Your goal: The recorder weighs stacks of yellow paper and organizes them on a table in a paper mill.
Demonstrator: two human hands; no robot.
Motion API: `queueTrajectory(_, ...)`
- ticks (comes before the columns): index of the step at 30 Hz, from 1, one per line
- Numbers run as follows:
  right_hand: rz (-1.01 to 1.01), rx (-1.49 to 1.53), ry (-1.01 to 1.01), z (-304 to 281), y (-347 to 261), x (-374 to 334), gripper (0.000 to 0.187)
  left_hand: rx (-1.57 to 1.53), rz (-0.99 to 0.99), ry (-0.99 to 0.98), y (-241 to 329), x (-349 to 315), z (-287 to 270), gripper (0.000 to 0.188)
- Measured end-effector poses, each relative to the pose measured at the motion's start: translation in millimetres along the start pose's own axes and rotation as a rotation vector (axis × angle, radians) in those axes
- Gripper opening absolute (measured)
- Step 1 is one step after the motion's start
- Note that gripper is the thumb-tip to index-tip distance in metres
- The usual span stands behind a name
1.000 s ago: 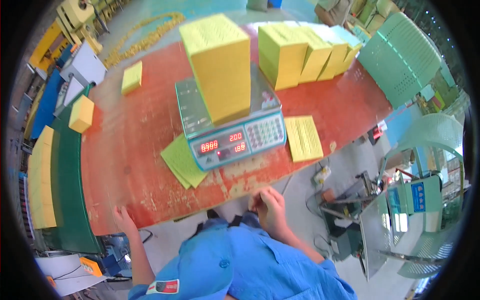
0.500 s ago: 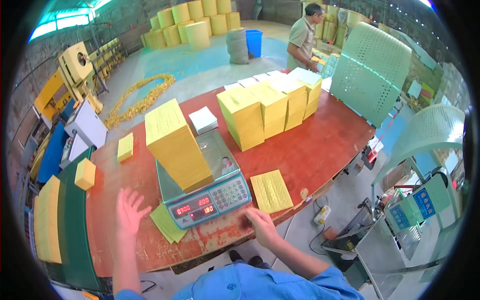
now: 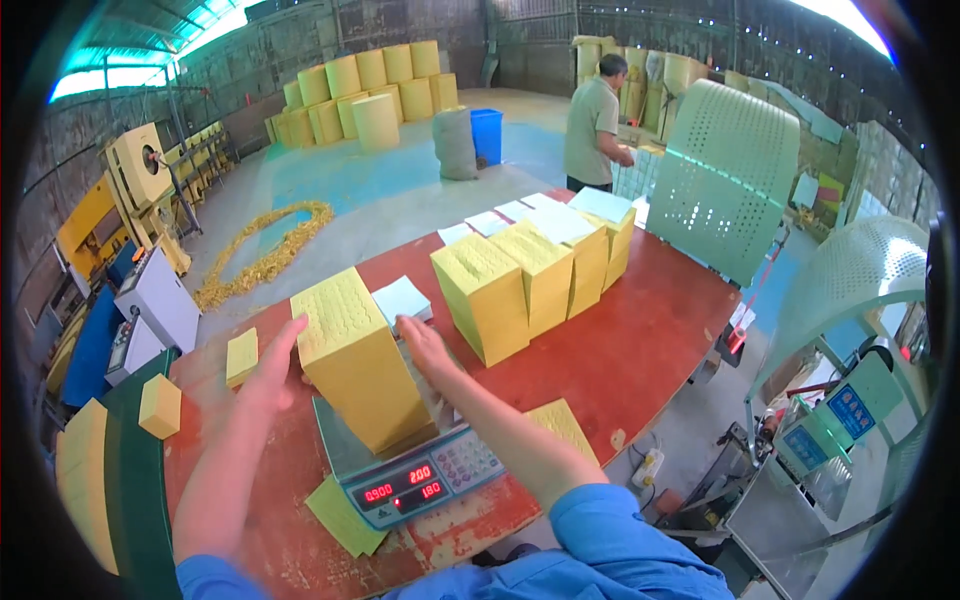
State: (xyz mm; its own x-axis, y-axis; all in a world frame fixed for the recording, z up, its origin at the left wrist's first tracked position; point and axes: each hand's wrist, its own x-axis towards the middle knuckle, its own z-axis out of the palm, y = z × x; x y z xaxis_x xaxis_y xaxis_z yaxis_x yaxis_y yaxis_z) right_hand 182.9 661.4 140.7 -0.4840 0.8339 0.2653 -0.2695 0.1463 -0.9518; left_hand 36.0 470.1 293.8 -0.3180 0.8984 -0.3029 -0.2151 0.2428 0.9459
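A tall stack of yellow embossed paper [image 3: 365, 365] stands on the metal plate of a digital scale [image 3: 425, 480], whose red display is lit. My left hand [image 3: 270, 375] is beside the stack's left side, fingers stretched up toward its upper edge. My right hand [image 3: 425, 345] reaches over the scale to the stack's right side, fingers extended near its upper part. Whether either palm presses on the paper I cannot tell. Some yellow sheets [image 3: 345, 515] stick out from under the scale's left front. Another yellow pile [image 3: 562, 425] is partly hidden behind my right forearm.
Several yellow paper stacks [image 3: 480, 305] stand farther back on the red table [image 3: 640, 330], beside white sheets [image 3: 402, 298]. Small yellow blocks [image 3: 160, 407] lie at the left. A green perforated guard [image 3: 725, 180] and machinery are at the right. A person [image 3: 595, 125] works beyond the table.
Both hands have moved forward from the near side of the scale to either side of the tall stack. The view has tilted up. The scale's display looks the same.
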Motion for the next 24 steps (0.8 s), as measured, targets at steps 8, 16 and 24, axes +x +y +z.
queueTrajectory(8, 0.047, -0.065, -0.160, 9.8, 21.8, -15.0, 0.047, -0.066, -0.218, -0.115, -11.5, -21.4, 7.9, 0.079)
queueTrajectory(16, 0.084, -0.165, -0.145, -47.7, -5.2, -46.1, 0.042, 0.017, -0.169, -0.175, -21.0, -34.1, 47.7, 0.079)
queueTrajectory(24, 0.060, -0.512, -0.045, -131.7, 12.0, -74.8, 0.042, 0.008, -0.185, -0.184, -10.2, -24.4, 74.1, 0.084)
